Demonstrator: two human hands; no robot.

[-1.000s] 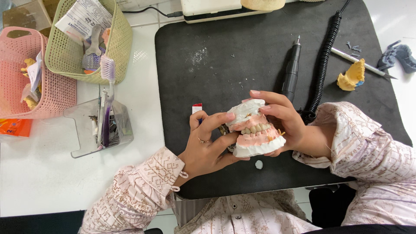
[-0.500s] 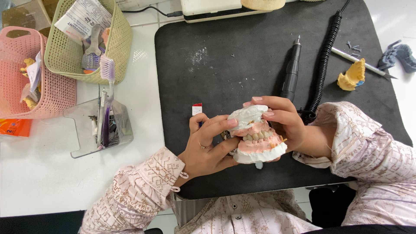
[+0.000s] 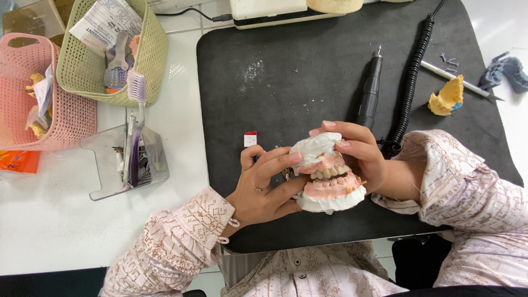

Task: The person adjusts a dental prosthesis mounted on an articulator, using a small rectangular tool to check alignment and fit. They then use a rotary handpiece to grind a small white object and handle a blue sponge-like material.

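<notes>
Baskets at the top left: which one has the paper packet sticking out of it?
The green basket, next to the black mat, holds the white paper packet. The pink basket sits further left at the table edge, without it.

Matt white plaster dental model [image 3: 329, 179] with glossy pink gums; matt black rubbery mat [image 3: 308, 71].

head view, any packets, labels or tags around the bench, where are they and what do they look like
Paper sachet: in the green basket at top left, flat, white with dark print, lying tilted.
Orange packet: on the white table at the left edge, below the pink basket, flat with print.
Small tag: on the left edge of the black mat, near the left hand, rectangular, white with a red top.
No screens show.
</notes>
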